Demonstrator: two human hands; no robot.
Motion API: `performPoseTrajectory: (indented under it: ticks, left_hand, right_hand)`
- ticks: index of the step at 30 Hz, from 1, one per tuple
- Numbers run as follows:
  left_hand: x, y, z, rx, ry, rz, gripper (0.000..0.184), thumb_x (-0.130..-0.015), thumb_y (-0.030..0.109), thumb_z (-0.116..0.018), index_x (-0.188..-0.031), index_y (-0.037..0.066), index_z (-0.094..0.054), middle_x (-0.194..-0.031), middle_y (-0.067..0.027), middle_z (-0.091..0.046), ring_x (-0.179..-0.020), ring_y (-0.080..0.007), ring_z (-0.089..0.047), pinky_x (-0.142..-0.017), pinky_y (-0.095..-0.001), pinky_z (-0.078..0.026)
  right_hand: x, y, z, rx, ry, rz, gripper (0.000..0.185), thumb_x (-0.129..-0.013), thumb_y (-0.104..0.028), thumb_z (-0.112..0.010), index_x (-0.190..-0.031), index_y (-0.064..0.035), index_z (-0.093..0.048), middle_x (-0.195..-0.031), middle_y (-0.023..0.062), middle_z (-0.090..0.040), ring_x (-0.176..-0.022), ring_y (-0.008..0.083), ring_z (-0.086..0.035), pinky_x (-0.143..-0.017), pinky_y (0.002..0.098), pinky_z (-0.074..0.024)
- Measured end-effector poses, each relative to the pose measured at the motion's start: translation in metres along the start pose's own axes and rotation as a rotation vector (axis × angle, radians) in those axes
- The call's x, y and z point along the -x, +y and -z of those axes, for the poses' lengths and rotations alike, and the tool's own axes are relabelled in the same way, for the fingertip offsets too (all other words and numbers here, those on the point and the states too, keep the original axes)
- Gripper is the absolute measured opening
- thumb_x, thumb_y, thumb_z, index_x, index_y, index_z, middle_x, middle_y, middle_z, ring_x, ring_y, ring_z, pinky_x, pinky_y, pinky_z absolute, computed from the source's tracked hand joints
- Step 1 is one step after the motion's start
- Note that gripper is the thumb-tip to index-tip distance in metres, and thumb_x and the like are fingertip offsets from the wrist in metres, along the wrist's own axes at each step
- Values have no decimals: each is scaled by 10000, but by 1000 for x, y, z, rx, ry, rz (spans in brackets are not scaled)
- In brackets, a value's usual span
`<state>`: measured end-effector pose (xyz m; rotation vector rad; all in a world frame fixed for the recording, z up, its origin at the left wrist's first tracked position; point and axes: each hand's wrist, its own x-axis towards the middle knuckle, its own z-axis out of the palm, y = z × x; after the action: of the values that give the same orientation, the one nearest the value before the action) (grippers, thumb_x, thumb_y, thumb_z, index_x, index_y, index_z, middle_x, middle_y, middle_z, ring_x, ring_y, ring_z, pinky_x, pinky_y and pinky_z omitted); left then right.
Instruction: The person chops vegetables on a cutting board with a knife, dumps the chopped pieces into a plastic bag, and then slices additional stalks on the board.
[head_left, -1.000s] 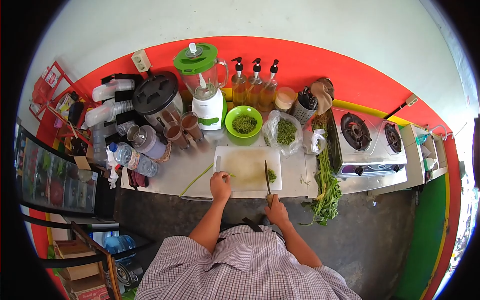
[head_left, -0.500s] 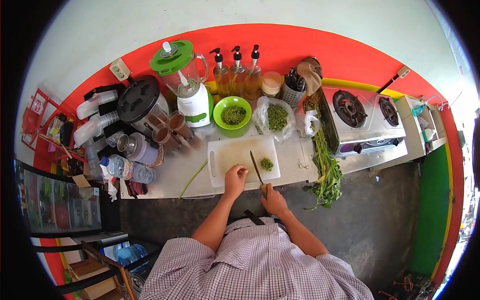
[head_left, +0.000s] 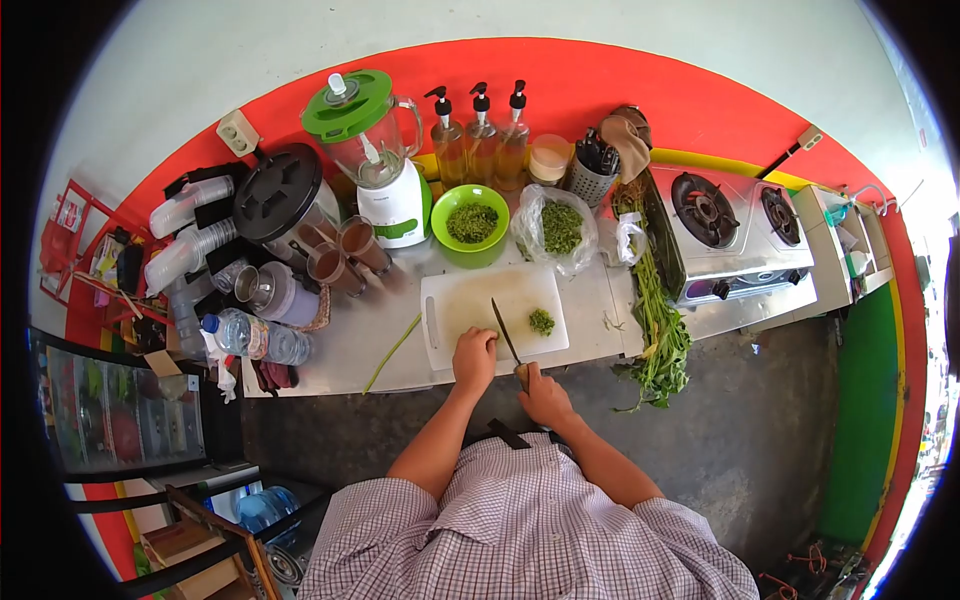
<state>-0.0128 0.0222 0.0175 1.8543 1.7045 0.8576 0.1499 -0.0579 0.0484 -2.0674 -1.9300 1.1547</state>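
Observation:
My right hand [head_left: 545, 395] grips the handle of a knife [head_left: 504, 329], its blade pointing up and left over the white cutting board [head_left: 450, 301]. Close to the blade's left side, my left hand [head_left: 475, 358] rests on the board with its fingers curled together; what they hold, if anything, is too small to tell. A small pile of chopped greens [head_left: 541, 321] lies right of the blade. One long green stem [head_left: 392, 353] lies on the counter left of the board. Behind the board stand a green bowl of chopped greens [head_left: 470, 224] and a plastic bag of greens [head_left: 561, 229].
Leafy stalks [head_left: 655, 340] hang over the counter's front edge, beside the gas stove [head_left: 728, 240]. A blender [head_left: 391, 204], pump bottles [head_left: 481, 147] and a knife holder [head_left: 588, 182] line the back. Brown cups [head_left: 335, 270] and a water bottle [head_left: 258, 337] stand at left.
My left hand has moved right, nearer the knife, and the short green piece once at its fingertips no longer shows. The blade has shifted away from the chopped pile. The camera view has shifted.

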Motion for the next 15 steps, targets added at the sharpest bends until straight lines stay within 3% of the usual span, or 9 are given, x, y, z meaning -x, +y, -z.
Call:
performPoseTrajectory:
  ticks: [8,15]
  left_hand:
    - [4,-4,9,62,-38,-62,143,-853,39,-637,-966,54,-723,-920,-125,-629,-959,-337,-605,-837,-424,-498]
    - [3,-14,5,139,-17,-98,174,-846,35,-649,-1005,54,-716,-883,-120,-627,-860,-313,-617,-773,-413,-501]
  right_hand:
    - [2,-12,6,83,5,8,567,-854,-244,-646,-1289,-38,-346,-917,313,-668,-854,504,-658,-763,581,-532]
    - [-2,-10,11,152,-22,-30,546,-856,-249,-648,-1270,-38,-360,-962,303,-677,-868,485,-675,-772,565,-544]
